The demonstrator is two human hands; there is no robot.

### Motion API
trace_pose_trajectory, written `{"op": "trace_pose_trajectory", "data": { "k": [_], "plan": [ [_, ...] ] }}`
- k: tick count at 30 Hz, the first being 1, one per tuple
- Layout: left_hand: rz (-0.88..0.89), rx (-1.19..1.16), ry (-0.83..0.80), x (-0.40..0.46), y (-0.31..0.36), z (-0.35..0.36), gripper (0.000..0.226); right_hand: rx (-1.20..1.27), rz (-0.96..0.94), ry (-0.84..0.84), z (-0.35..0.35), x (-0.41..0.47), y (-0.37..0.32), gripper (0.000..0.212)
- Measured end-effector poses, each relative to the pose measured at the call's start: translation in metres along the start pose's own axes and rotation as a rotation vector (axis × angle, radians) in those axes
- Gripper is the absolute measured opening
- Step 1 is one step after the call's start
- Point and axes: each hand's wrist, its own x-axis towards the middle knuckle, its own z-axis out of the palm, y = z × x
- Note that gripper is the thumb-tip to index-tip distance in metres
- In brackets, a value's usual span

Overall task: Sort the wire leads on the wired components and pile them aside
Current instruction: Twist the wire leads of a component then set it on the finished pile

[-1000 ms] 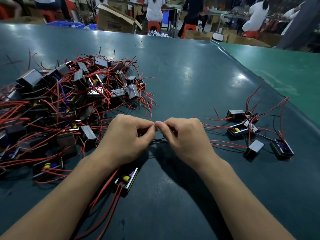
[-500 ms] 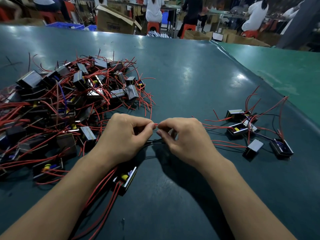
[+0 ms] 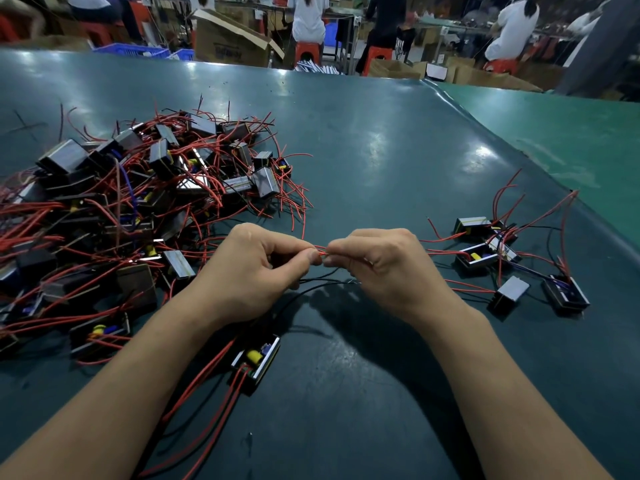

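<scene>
Spreading across the whole view was the dark green table [image 3: 363, 140], and on its far left lay the big tangled heap of unsorted components [image 3: 145, 202], black boxes snarled in red leads. At the right, well apart from that heap, sat the small finished pile [image 3: 512, 258], only a handful of units with their leads fanned out. By that count the task looked barely begun.

Near the middle, between the forearms, lay the component in hand [image 3: 256, 362], open face up, its red and black leads running up under the left wrist towards the fingers.

A second before, the two fists had been pressed knuckle to knuckle; now they had drawn a little apart, and a short stretch of red lead [image 3: 320, 250] showed taut between them. The left hand [image 3: 256, 275] pinched that lead between thumb and forefinger, the other fingers curled under. The right hand [image 3: 388, 268] pinched it likewise from the other side. Two black leads [image 3: 325, 282] trailed loose just below the fingertips. That parting suggested the red lead was being pulled straight and separated from the black ones, so this unit probably was not yet ready for the pile at the right.
</scene>
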Motion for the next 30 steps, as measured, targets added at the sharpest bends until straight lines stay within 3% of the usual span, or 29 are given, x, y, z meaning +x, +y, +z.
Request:
{"op": "trace_pose_trajectory", "data": {
  "k": [9,12,14,16,18,21,25,27,30],
  "plan": [
    [0.049,-0.050,-0.030,0.000,-0.001,-0.003,0.012,0.227,0.074,-0.028,-0.003,-0.002,-0.015,0.023],
    [0.105,-0.047,0.029,0.001,0.000,-0.002,0.012,0.569,0.312,-0.011,-0.003,0.002,-0.023,0.030],
    [0.211,0.043,0.086,0.001,0.001,0.001,0.015,0.886,0.593,-0.024,-0.002,0.006,-0.026,0.040],
    [0.306,0.195,0.124,0.001,0.003,0.004,0.019,1.245,0.902,-0.143,-0.004,0.010,-0.027,0.037],
    [0.324,0.294,0.153,0.001,0.003,0.008,0.021,1.448,1.020,-0.246,-0.005,0.011,-0.026,0.030],
    [0.143,0.133,0.207,0.000,0.003,0.016,0.016,1.251,0.958,-0.094,-0.003,0.011,-0.021,0.038],
    [-0.303,-0.288,0.418,0.009,0.005,0.016,0.013,0.790,0.843,0.177,-0.007,0.010,-0.015,0.053],
    [-0.462,-0.541,0.487,0.012,0.006,0.012,0.009,0.668,0.794,0.076,-0.012,0.008,-0.013,0.059],
    [-0.516,-0.687,0.507,0.011,0.007,0.008,0.007,0.701,0.786,-0.282,-0.012,0.003,-0.022,0.058]
  ]
}}
